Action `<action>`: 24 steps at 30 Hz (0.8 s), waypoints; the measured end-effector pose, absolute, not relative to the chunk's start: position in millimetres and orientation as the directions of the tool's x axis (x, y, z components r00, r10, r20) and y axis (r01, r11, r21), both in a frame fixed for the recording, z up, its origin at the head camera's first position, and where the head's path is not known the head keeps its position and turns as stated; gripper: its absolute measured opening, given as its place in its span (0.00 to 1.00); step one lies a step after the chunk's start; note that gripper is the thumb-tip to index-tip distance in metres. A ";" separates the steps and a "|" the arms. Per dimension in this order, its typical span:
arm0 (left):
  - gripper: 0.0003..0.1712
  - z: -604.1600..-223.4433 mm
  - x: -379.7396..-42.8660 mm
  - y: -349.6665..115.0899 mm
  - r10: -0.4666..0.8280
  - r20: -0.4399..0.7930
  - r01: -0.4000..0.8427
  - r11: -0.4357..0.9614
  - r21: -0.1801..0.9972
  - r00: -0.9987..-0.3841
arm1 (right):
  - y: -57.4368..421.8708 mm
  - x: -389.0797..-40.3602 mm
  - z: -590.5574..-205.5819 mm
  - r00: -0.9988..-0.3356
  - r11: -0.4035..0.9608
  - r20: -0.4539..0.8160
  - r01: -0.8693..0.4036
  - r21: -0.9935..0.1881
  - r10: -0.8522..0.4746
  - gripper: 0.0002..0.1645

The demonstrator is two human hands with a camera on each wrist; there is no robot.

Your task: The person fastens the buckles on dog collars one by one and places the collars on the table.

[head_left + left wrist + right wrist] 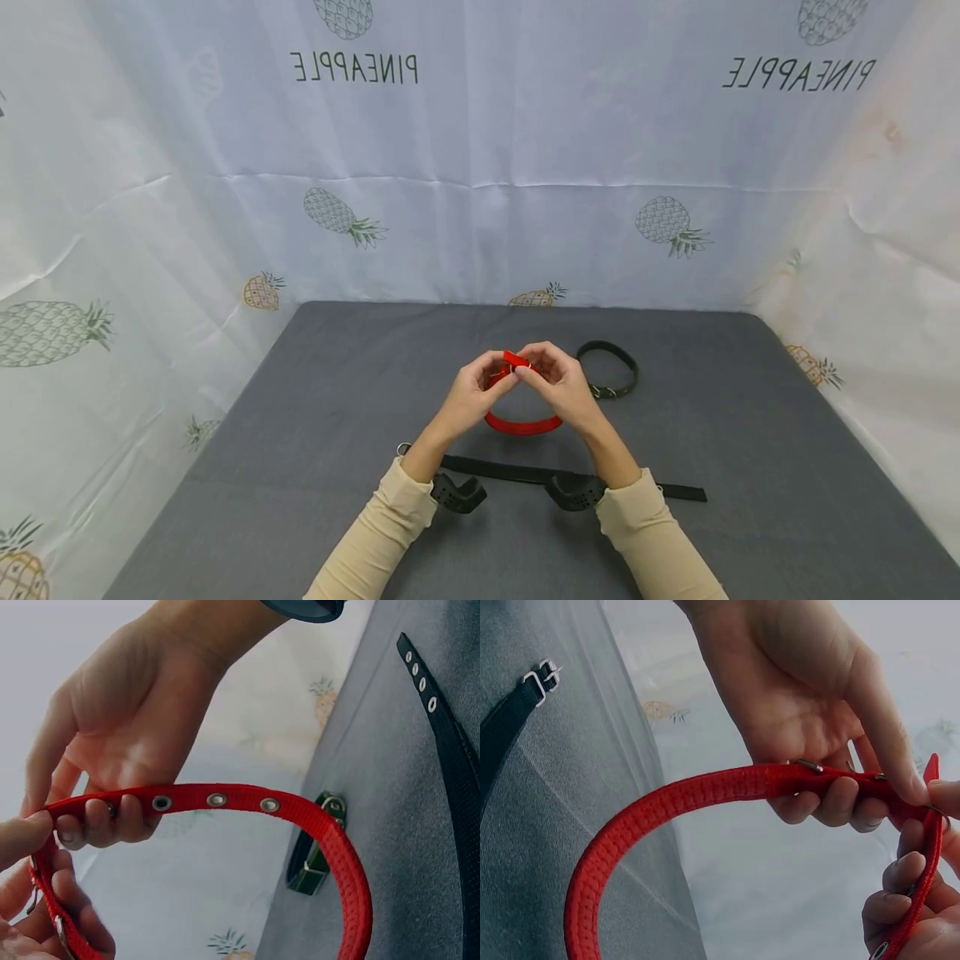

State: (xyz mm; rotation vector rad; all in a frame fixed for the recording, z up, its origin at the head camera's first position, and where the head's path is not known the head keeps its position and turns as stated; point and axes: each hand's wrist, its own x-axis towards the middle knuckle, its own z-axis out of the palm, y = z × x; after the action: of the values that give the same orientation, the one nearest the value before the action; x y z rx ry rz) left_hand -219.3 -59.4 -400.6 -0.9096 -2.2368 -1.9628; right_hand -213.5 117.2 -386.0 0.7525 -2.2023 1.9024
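Note:
A red collar (522, 427) hangs in a loop below both hands, raised over the table. My left hand (467, 402) pinches its buckle end; metal fittings show beside the fingers (836, 799) in the right wrist view. With curled fingers, my right hand (567, 393) holds the other end, the strap (244, 796) with a row of metal eyelets. The two ends meet between the thumbs, where the red tip (932, 769) sticks up by the buckle. Fingers partly hide the buckle, so I cannot tell how far the strap passes through it.
Behind the right hand, a dark green collar (636, 367) lies looped on the grey table (337, 375). A long black strap (495, 469) with a buckle and eyelets lies across the table under the forearms. A pineapple-print curtain (480, 242) surrounds the table's back and sides.

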 end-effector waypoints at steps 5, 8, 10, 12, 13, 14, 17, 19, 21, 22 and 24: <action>0.22 -398.9 -218.9 -61.6 0.429 0.372 0.438 0.063 0.897 -0.823 | 119.2 -213.9 -385.9 -0.872 0.099 0.411 -0.449 -0.888 -0.266 0.14; 0.23 -397.4 -219.5 -62.2 0.426 0.373 0.446 0.083 0.891 -0.824 | 120.4 -215.1 -385.7 -0.871 0.104 0.415 -0.454 -0.885 -0.264 0.14; 0.23 -396.9 -220.0 -62.5 0.418 0.382 0.456 0.089 0.886 -0.824 | 121.1 -215.9 -385.5 -0.872 0.107 0.413 -0.452 -0.885 -0.263 0.13; 0.23 -396.6 -220.1 -62.7 0.410 0.394 0.464 0.085 0.882 -0.823 | 121.8 -216.4 -385.3 -0.873 0.115 0.411 -0.451 -0.885 -0.263 0.13; 0.23 -396.4 -219.8 -62.9 0.404 0.399 0.468 0.084 0.880 -0.823 | 122.1 -216.3 -385.2 -0.873 0.118 0.410 -0.451 -0.885 -0.264 0.13; 0.23 -396.4 -219.5 -63.2 0.399 0.404 0.471 0.083 0.878 -0.823 | 122.1 -216.4 -385.1 -0.873 0.121 0.409 -0.451 -0.884 -0.267 0.14; 0.22 -396.4 -218.8 -63.8 0.385 0.422 0.483 0.074 0.873 -0.821 | 122.0 -216.0 -384.3 -0.874 0.134 0.404 -0.450 -0.883 -0.270 0.15; 0.23 -396.1 -218.9 -64.1 0.374 0.434 0.493 0.072 0.867 -0.819 | 121.7 -215.9 -383.5 -0.876 0.139 0.400 -0.447 -0.884 -0.271 0.15; 0.24 -396.2 -219.6 -64.4 0.365 0.450 0.504 0.065 0.861 -0.815 | 121.6 -216.2 -383.0 -0.877 0.148 0.397 -0.446 -0.883 -0.271 0.15; 0.24 -396.2 -220.0 -64.7 0.360 0.455 0.508 0.065 0.859 -0.815 | 121.7 -216.3 -382.7 -0.875 0.149 0.400 -0.449 -0.881 -0.272 0.14; 0.24 -396.3 -220.6 -65.3 0.348 0.461 0.511 0.064 0.857 -0.817 | 121.6 -216.5 -382.8 -0.876 0.151 0.398 -0.447 -0.882 -0.273 0.13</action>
State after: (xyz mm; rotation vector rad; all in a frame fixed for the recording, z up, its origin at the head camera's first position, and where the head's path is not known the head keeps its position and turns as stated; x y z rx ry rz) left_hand -220.6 -65.3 -396.3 -0.8913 -2.1907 -1.8605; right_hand -216.5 121.6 -382.8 0.7164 -2.2692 1.8226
